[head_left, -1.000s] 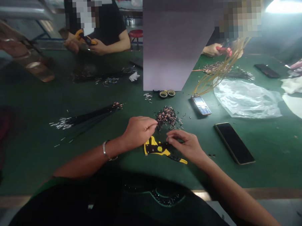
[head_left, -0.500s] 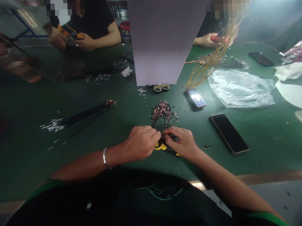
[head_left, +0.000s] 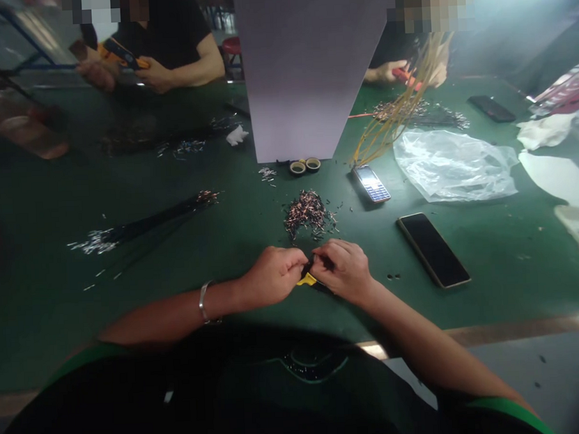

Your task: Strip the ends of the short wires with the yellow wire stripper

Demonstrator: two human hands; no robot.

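My left hand [head_left: 276,275] and my right hand [head_left: 345,270] meet just in front of a heap of short dark and copper-coloured wire bits [head_left: 309,214]. The fingers of both are closed in a pinch, with their tips almost touching. Something small and dark seems to lie between them, too hidden to name. Under the hands shows part of a yellow and black tool [head_left: 307,279]; most of it is covered. To the left lies a bundle of black wires [head_left: 150,226] with bright tips at one end and copper at the other.
A large smartphone [head_left: 433,249] lies to the right, behind it a keypad phone [head_left: 371,184] and a clear plastic bag [head_left: 455,165]. Two tape rolls [head_left: 305,167] sit below an upright pale panel [head_left: 302,75]. Across the table, two people hold tools; yellow wires [head_left: 400,110] hang at one.
The view has shifted slightly. My left hand's fingers have turned a little, and my right hand's fingers have curled in more. Less of the yellow and black tool shows between them.
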